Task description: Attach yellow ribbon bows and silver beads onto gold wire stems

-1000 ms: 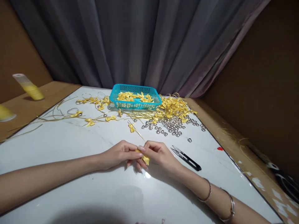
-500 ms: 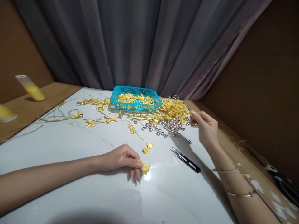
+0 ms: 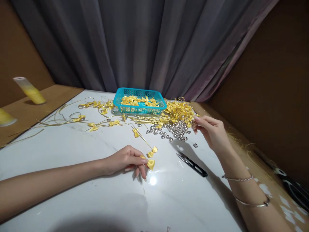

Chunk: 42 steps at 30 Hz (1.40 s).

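Note:
Between the thumb and fingers of my left hand is a yellow ribbon bow, held above the white tabletop. My right hand is raised at the right end of the pile of yellow bows, its thumb and fingertips close together; anything between them is too small to make out. Silver beads lie scattered just left of those fingertips. Black thread snips rest between the two hands. Two loose bows on a gold cord lie just beyond the held one.
A blue basket holding yellow bows stands at the back. Gold cords with bows spread to the left. Yellow spools stand on the brown surface at far left. Dark-handled scissors and white scraps lie at right.
My left hand and its bow have moved slightly away from me. My right hand has shifted a little left, toward the beads.

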Each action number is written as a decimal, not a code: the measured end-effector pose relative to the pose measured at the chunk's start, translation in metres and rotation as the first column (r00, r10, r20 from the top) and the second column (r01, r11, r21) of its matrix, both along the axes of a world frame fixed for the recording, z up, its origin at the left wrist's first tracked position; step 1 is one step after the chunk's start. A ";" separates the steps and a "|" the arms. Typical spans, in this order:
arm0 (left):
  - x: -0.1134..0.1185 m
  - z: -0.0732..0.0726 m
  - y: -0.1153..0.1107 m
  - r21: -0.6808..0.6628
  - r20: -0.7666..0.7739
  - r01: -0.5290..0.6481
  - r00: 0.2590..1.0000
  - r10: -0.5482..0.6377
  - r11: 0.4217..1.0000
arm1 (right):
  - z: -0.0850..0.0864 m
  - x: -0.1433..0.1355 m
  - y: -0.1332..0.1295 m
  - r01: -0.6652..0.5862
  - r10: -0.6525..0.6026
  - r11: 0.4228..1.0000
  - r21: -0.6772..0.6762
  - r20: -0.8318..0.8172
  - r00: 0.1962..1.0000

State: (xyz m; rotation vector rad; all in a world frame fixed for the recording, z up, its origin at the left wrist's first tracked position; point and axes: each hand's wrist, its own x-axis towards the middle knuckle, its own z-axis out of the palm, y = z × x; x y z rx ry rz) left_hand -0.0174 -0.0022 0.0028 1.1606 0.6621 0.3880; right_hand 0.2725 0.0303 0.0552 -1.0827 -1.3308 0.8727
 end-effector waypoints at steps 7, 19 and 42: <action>0.000 -0.002 0.006 -0.061 0.042 -0.069 0.997 0.072 0.996 | 0.006 -0.005 -0.007 -0.076 0.075 0.997 -0.009 -0.082 0.994; 0.000 -0.002 0.006 -0.012 0.002 -0.101 0.995 0.101 0.995 | 0.020 -0.026 -0.023 -0.213 0.201 0.976 -0.042 -0.195 0.960; 0.045 0.053 0.007 -0.238 0.258 0.204 0.956 -0.141 0.949 | 0.058 -0.102 0.020 -0.456 0.378 0.872 -0.176 -0.350 0.857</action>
